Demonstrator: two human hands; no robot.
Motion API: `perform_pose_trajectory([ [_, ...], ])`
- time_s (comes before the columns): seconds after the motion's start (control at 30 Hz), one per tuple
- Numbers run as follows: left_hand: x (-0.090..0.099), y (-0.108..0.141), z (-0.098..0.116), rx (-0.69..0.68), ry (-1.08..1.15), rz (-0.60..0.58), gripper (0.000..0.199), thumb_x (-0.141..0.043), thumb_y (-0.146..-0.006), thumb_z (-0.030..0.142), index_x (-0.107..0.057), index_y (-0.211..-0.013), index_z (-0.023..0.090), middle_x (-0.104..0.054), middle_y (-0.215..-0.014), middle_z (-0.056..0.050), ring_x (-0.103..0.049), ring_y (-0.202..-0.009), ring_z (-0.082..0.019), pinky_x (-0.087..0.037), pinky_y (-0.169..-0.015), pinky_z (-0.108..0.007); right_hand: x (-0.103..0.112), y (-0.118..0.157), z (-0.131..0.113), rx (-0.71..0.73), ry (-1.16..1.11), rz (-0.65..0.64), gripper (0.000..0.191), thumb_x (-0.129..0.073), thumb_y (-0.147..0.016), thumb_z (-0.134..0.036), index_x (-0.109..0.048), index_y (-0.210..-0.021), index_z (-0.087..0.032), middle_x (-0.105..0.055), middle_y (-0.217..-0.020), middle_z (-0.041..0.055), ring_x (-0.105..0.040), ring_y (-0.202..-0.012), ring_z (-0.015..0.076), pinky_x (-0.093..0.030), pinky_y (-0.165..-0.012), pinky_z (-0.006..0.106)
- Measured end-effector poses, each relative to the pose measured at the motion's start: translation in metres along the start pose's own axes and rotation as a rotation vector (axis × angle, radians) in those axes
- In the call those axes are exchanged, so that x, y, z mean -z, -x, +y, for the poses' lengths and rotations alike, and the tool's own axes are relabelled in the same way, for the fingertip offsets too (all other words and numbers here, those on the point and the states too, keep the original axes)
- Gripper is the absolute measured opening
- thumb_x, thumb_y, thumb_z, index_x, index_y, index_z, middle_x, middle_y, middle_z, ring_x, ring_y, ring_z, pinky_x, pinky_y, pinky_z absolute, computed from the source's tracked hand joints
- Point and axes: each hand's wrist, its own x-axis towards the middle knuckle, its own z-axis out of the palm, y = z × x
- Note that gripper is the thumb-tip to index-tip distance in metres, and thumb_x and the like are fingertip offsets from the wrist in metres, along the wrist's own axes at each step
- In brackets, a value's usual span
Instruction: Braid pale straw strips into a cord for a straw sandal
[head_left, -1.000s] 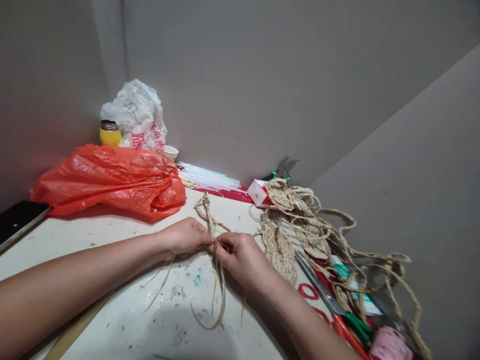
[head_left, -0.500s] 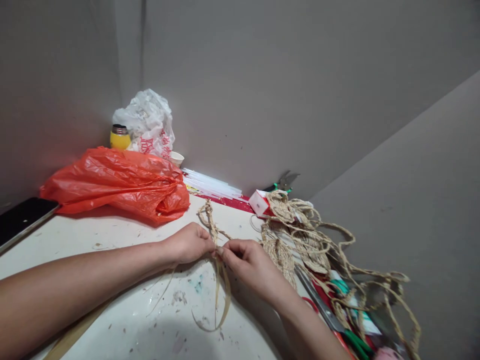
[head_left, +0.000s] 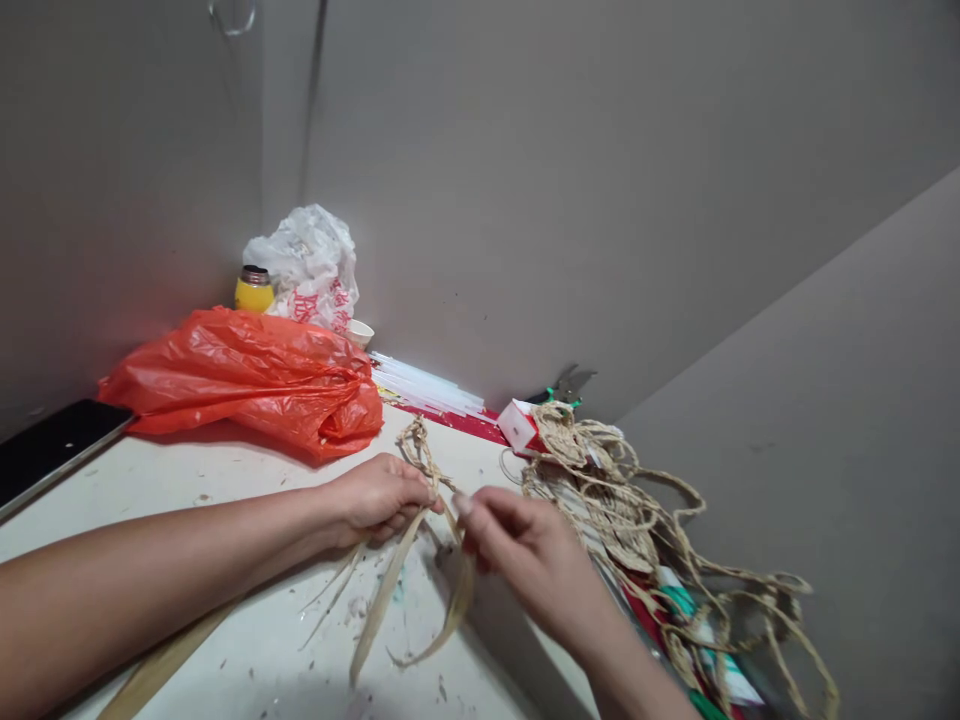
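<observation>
My left hand [head_left: 382, 495] pinches a thin twisted straw cord [head_left: 420, 443] above the table, its looped end pointing away from me. Below the pinch, flat pale straw strips [head_left: 386, 600] hang down and spread apart. Close by on the right, my right hand [head_left: 525, 550] is closed, thumb against fingers, at one curving strip [head_left: 459, 600]; motion blurs its fingertips. Under my left forearm lies a wider strip [head_left: 169, 655].
Coiled straw rope [head_left: 622, 500] is heaped on the right, with pruning shears [head_left: 570, 385] behind. White sticks [head_left: 427, 385] lie by the wall. A red plastic bag [head_left: 255, 380], a phone [head_left: 60, 450], a yellow jar [head_left: 253, 292] and a white bag [head_left: 307, 260] are on the left.
My right hand has moved slightly right and down, away from my left fingertips. The hanging strips have spread apart, one swinging left. The view has tilted up a little.
</observation>
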Motion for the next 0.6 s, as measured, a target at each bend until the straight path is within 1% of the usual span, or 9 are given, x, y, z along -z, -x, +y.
perform_pose_trajectory([
  [0.03,0.001,0.001,0.001,0.004,0.017,-0.019,0.017,-0.063,-0.063,0.030,-0.055,-0.067,0.016,-0.025,-0.037,0.013,-0.012,-0.033,-0.003,-0.005,-0.036,-0.022,0.002,-0.005,0.003,-0.004,-0.059,0.096,0.041,-0.052,-0.081,-0.052,-0.055,-0.061,-0.016,-0.053,-0.055,0.0017,-0.048,-0.053,0.0135,-0.035,-0.050,0.024],
  [0.07,0.001,0.001,0.002,0.007,0.022,-0.036,0.018,-0.064,-0.062,0.031,-0.053,-0.066,0.017,-0.025,-0.039,0.013,-0.011,-0.034,-0.003,-0.004,-0.037,-0.022,0.001,-0.010,0.007,-0.008,-0.127,0.139,0.040,-0.054,-0.079,-0.054,-0.058,-0.066,-0.016,-0.057,-0.060,0.0031,-0.051,-0.057,0.0148,-0.037,-0.052,0.024],
  [0.1,0.001,0.001,0.002,0.006,0.023,-0.051,0.019,-0.064,-0.062,0.031,-0.051,-0.065,0.017,-0.026,-0.040,0.013,-0.011,-0.035,-0.002,-0.004,-0.037,-0.022,-0.002,-0.015,0.011,-0.025,-0.202,0.123,0.040,-0.056,-0.078,-0.055,-0.059,-0.072,-0.016,-0.060,-0.065,0.0040,-0.054,-0.060,0.0154,-0.039,-0.053,0.024],
  [0.17,0.002,0.000,0.000,-0.003,0.013,-0.071,0.022,-0.063,-0.063,0.032,-0.046,-0.062,0.019,-0.027,-0.041,0.012,-0.011,-0.035,-0.002,-0.004,-0.038,-0.023,-0.010,-0.021,0.021,-0.112,-0.347,-0.038,0.044,-0.052,-0.079,-0.059,-0.058,-0.074,-0.016,-0.058,-0.059,0.0022,-0.051,-0.051,0.0129,-0.037,-0.048,0.023],
  [0.2,0.002,0.000,-0.001,-0.009,0.000,-0.070,0.024,-0.063,-0.064,0.033,-0.044,-0.061,0.019,-0.027,-0.041,0.012,-0.012,-0.035,-0.003,-0.005,-0.038,-0.023,-0.015,-0.024,0.025,-0.166,-0.394,-0.120,0.047,-0.049,-0.079,-0.061,-0.056,-0.070,-0.016,-0.053,-0.052,-0.0003,-0.045,-0.044,0.0103,-0.033,-0.043,0.021],
  [0.27,0.004,-0.002,-0.004,-0.029,-0.070,-0.064,0.024,-0.061,-0.066,0.036,-0.045,-0.060,0.019,-0.030,-0.042,0.011,-0.015,-0.034,-0.003,-0.006,-0.038,-0.023,-0.020,-0.026,0.031,-0.243,-0.431,-0.206,0.051,-0.048,-0.078,-0.064,-0.051,-0.061,-0.016,-0.040,-0.043,-0.0056,-0.030,-0.035,0.0054,-0.021,-0.036,0.020],
  [0.4,0.007,-0.004,-0.007,-0.116,-0.342,-0.054,0.020,-0.052,-0.071,0.033,-0.057,-0.064,0.014,-0.042,-0.046,0.007,-0.026,-0.039,-0.005,-0.017,-0.041,-0.022,-0.016,-0.028,0.038,-0.272,-0.453,-0.285,0.047,-0.056,-0.075,-0.059,-0.050,-0.058,-0.015,-0.031,-0.043,-0.0092,-0.020,-0.034,0.0028,-0.012,-0.034,0.019],
  [0.5,0.009,-0.002,-0.006,-0.188,-0.613,0.048,0.013,-0.051,-0.070,0.027,-0.055,-0.064,0.016,-0.043,-0.052,0.006,-0.034,-0.047,-0.008,-0.024,-0.046,-0.021,-0.014,-0.029,0.041,-0.344,-0.581,-0.363,0.042,-0.059,-0.074,-0.052,-0.044,-0.056,-0.017,-0.031,-0.041,-0.0101,-0.018,-0.031,0.0021,-0.009,-0.032,0.019],
  [0.6,0.008,0.004,0.001,-0.251,-0.904,0.127,0.014,-0.048,-0.071,0.024,-0.054,-0.061,0.017,-0.048,-0.055,0.003,-0.040,-0.053,-0.011,-0.026,-0.049,-0.022,-0.021,-0.028,0.040,-0.381,-0.683,-0.324,0.037,-0.060,-0.073,-0.045,-0.044,-0.056,-0.018,-0.031,-0.038,-0.0107,-0.017,-0.030,0.0017,-0.008,-0.032,0.018],
])
